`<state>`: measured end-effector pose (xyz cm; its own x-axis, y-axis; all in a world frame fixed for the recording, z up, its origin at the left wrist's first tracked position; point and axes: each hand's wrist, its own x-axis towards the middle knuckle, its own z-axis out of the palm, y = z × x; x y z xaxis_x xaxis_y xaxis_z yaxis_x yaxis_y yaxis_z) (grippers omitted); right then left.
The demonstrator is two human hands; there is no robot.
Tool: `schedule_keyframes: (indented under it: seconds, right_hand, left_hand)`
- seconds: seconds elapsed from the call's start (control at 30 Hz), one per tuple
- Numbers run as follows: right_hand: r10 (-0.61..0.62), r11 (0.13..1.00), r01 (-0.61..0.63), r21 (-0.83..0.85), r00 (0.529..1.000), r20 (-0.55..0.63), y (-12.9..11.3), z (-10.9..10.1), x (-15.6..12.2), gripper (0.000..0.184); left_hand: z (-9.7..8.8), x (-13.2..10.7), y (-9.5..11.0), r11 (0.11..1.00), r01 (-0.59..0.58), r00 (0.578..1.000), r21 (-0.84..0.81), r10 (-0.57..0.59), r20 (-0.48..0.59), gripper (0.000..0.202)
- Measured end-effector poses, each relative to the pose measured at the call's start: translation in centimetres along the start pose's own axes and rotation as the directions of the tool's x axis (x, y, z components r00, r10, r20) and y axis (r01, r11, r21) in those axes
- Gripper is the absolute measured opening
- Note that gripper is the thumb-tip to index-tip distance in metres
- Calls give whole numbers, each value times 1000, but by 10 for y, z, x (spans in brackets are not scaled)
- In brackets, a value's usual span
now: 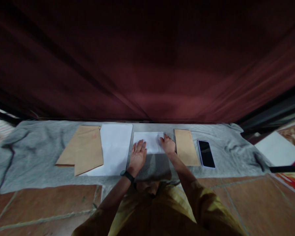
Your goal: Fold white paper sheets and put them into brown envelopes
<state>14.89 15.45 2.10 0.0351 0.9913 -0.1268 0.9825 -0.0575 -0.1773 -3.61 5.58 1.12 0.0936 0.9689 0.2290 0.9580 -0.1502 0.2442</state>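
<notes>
A small white sheet of paper [151, 139], seemingly folded, lies on the grey cloth in front of me. My left hand [138, 155] rests flat on its left part, fingers stretched out and palm down, a dark band on the wrist. At the paper's right edge is my right hand [168, 144], its fingers bent and closed on that edge, thumb side over the sheet. Just right of this hand lies a narrow brown envelope [187, 147]. Left of my left hand is a larger stack of white paper [115, 147], partly covered by brown envelopes [89, 152].
A phone [206, 154] with a dark screen lies right of the narrow envelope. The grey cloth [227, 150] covers the long surface. Behind it hangs a dark red curtain [147, 72]. Tiled floor [51, 203] shows in front. A white panel [277, 149] stands at far right.
</notes>
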Motion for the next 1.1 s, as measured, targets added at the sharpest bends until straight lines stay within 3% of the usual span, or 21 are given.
schedule_keyframes:
  seconds: [0.67, 1.0, 1.1]
  right_hand:
    - [-10, 1000, 9, -10, 999, -33, -3, 3, 12, 43]
    - [16, 1000, -16, 3, 998, -56, -5, 1, 8, 43]
    - [1, 1000, 0, 10, 994, -112, -4, -2, 2, 41]
  left_hand:
    - [12, 1, -4, 997, 70, 997, 14, -70, 22, 49]
    - [17, -3, -1, 996, 81, 997, 28, -81, 1, 51]
    - [18, -3, -1, 996, 86, 996, 21, -86, 9, 51]
